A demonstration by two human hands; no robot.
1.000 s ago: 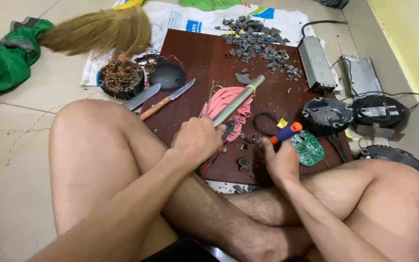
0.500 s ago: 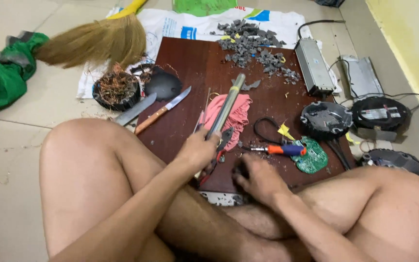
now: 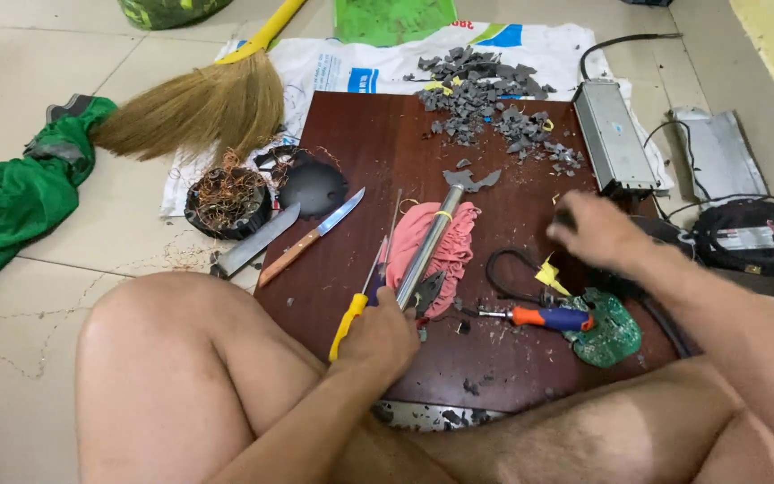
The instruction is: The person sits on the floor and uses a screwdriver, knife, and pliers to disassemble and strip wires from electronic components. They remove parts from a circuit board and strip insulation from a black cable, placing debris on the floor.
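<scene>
On the dark red board [image 3: 378, 143] laid on the tiled floor, the left hand [image 3: 378, 341] is curled shut at the near edge. It grips the lower ends of two tools together: a yellow-handled tool [image 3: 348, 327] and a long grey metal bar [image 3: 436, 235]. The bar lies flat across a pink cloth [image 3: 459, 246]. Its long axis runs from the left hand, near and left, up to the far right, and its forked head [image 3: 468, 179] points away from the person toward the pile of grey fragments [image 3: 494, 103]. The yellow handle runs nearly parallel, just left of the bar.

The right hand [image 3: 595, 235] is blurred and hovers over the board's right edge, fingers loosely bent. Whether it holds anything cannot be told. An orange-and-blue screwdriver [image 3: 544, 317] lies near it, touching a green circuit board [image 3: 611, 332]. A wood-handled knife [image 3: 311, 237] lies left of the cloth.
</scene>
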